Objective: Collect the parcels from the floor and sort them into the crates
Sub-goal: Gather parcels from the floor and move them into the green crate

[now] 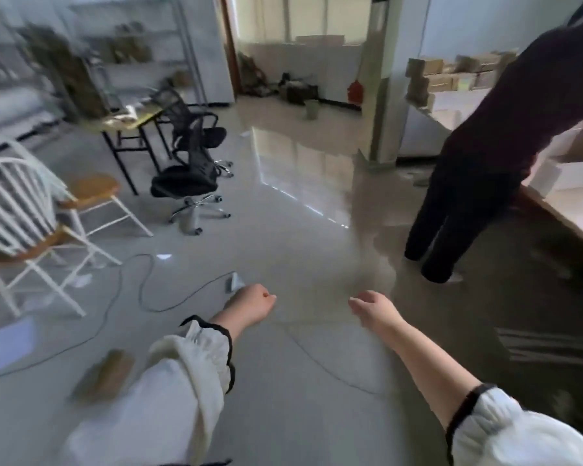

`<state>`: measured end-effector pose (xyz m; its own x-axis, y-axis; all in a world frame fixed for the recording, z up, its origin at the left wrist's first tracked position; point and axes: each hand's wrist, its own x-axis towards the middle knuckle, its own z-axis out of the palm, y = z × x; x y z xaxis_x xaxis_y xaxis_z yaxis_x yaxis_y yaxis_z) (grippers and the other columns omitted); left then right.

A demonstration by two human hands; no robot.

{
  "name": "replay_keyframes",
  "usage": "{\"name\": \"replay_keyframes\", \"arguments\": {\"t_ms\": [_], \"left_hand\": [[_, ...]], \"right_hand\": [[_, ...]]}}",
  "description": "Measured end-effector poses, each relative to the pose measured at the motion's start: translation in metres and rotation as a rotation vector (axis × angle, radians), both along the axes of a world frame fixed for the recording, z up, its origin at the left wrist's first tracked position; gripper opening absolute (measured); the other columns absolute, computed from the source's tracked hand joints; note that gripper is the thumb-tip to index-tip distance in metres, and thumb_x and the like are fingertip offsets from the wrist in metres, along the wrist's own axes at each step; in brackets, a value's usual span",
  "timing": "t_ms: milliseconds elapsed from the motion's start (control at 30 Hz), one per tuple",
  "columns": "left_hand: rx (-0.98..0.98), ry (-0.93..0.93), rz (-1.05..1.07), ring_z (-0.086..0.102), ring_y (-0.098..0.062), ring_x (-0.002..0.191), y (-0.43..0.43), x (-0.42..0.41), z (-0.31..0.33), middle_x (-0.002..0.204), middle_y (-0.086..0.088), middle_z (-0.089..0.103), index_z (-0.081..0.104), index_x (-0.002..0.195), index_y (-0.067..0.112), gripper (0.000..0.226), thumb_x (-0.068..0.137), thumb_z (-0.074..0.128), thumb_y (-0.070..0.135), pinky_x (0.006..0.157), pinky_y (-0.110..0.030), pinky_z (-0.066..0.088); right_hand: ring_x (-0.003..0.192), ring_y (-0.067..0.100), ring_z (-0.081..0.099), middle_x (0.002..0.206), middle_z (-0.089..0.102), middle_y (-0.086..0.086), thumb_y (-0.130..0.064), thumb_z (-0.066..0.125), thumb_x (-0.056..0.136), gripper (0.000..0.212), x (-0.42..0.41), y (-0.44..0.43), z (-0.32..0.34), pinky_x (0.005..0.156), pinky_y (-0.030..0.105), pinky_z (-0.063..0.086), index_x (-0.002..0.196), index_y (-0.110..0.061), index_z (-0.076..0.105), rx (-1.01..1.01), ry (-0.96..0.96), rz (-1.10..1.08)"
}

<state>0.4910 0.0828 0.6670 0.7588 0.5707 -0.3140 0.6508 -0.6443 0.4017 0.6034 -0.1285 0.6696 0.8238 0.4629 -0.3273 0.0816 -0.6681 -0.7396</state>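
Observation:
A brown cardboard parcel (103,373) lies blurred on the grey floor at the lower left. A pale flat parcel (9,341) lies further left, near the frame edge. My left hand (251,302) is stretched out over the floor, its fingers curled in with nothing in them. Level with it to the right, my right hand (372,307) also has loosely curled fingers and holds nothing. Both hands are well clear of the parcels. No crate is visible.
A black cable (142,290) loops across the floor to a small grey plug block (233,282). White wooden chairs (31,213) stand at left, black office chairs (192,176) and a table behind. A person in dark clothes (478,163) bends over a bench with boxes (451,75) at right.

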Motion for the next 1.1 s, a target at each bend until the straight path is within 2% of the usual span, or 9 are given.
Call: {"name": "replay_keyframes", "arguments": {"t_ms": [233, 333, 433, 500, 600, 767, 933, 1000, 1100], "left_hand": [[0.058, 0.049, 0.392, 0.059, -0.029, 0.095, 0.161, -0.162, -0.011, 0.104, -0.013, 0.065, 0.060, 0.087, 0.015, 0.025, 0.094, 0.044, 0.032, 0.075, -0.031, 0.043], [0.003, 0.058, 0.584, 0.061, -0.031, 0.096, 0.192, -0.223, -0.023, 0.100, -0.013, 0.065, 0.062, 0.090, 0.012, 0.024, 0.090, 0.046, 0.029, 0.077, -0.030, 0.045], [-0.065, 0.081, 0.762, 0.059, -0.031, 0.102, 0.219, -0.269, -0.035, 0.107, -0.009, 0.064, 0.064, 0.102, 0.018, 0.025, 0.091, 0.045, 0.030, 0.081, -0.030, 0.045], [-0.088, 0.082, 0.875, 0.059, -0.029, 0.100, 0.236, -0.289, -0.042, 0.107, -0.010, 0.065, 0.062, 0.090, 0.017, 0.022, 0.092, 0.044, 0.030, 0.080, -0.030, 0.045], [-0.133, 0.083, 1.024, 0.058, -0.027, 0.097, 0.256, -0.306, -0.054, 0.105, -0.010, 0.065, 0.056, 0.083, 0.015, 0.024, 0.094, 0.044, 0.033, 0.076, -0.029, 0.043], [-0.228, 0.082, 1.207, 0.053, -0.028, 0.116, 0.289, -0.316, -0.076, 0.126, -0.013, 0.058, 0.058, 0.121, 0.004, 0.040, 0.100, 0.038, 0.032, 0.095, -0.032, 0.042], [-0.365, 0.058, 1.375, 0.057, -0.029, 0.112, 0.342, -0.328, -0.111, 0.121, -0.014, 0.061, 0.059, 0.119, 0.003, 0.036, 0.098, 0.041, 0.026, 0.082, -0.028, 0.045], [-0.433, -0.038, 1.461, 0.054, -0.034, 0.115, 0.371, -0.332, -0.134, 0.126, -0.019, 0.056, 0.052, 0.125, -0.001, 0.034, 0.101, 0.034, 0.013, 0.086, -0.033, 0.046], [-0.598, -0.034, 1.480, 0.056, -0.034, 0.110, 0.430, -0.341, -0.168, 0.123, -0.021, 0.057, 0.052, 0.122, -0.003, 0.031, 0.100, 0.032, 0.007, 0.090, -0.040, 0.046]], "right_hand": [[0.057, 0.023, 0.046, 0.070, 0.053, 0.010, -0.023, 0.054, 0.088, 0.022, -0.077, 0.234, -0.006, 0.057, 0.027, 0.035, 0.068, -0.013, 0.053, -0.054, 0.023, 0.443], [0.066, 0.024, 0.049, 0.077, 0.054, 0.010, -0.022, 0.052, 0.088, 0.020, -0.115, 0.308, -0.011, 0.054, 0.027, 0.033, 0.072, -0.010, 0.052, -0.091, 0.069, 0.611], [0.072, 0.023, 0.051, 0.079, 0.056, 0.008, -0.023, 0.050, 0.088, 0.019, -0.140, 0.373, -0.020, 0.053, 0.026, 0.032, 0.075, -0.010, 0.051, -0.149, 0.084, 0.769], [0.069, 0.023, 0.052, 0.085, 0.057, 0.007, -0.021, 0.048, 0.091, 0.014, -0.151, 0.413, -0.026, 0.052, 0.024, 0.032, 0.085, -0.011, 0.055, -0.187, 0.151, 0.849], [0.056, 0.016, 0.049, 0.088, 0.058, 0.004, -0.019, 0.048, 0.093, 0.009, -0.160, 0.464, -0.036, 0.051, 0.022, 0.030, 0.091, -0.012, 0.054, -0.273, 0.229, 0.922], [0.055, 0.015, 0.047, 0.082, 0.059, 0.002, -0.019, 0.048, 0.092, 0.010, -0.174, 0.548, -0.056, 0.051, 0.021, 0.030, 0.091, -0.011, 0.055, -0.390, 0.265, 0.995], [0.060, 0.017, 0.050, 0.088, 0.060, 0.002, -0.022, 0.049, 0.092, 0.018, -0.190, 0.621, -0.087, 0.054, 0.023, 0.035, 0.102, -0.009, 0.058, -0.469, 0.344, 1.044], [0.061, 0.017, 0.049, 0.091, 0.060, 0.004, -0.021, 0.049, 0.094, 0.019, -0.193, 0.654, -0.103, 0.053, 0.023, 0.034, 0.104, -0.008, 0.057, -0.485, 0.399, 1.007], [0.059, 0.017, 0.045, 0.089, 0.059, 0.006, -0.018, 0.048, 0.094, 0.015, -0.195, 0.704, -0.132, 0.052, 0.023, 0.030, 0.099, -0.007, 0.056, -0.485, 0.438, 0.909]]}}
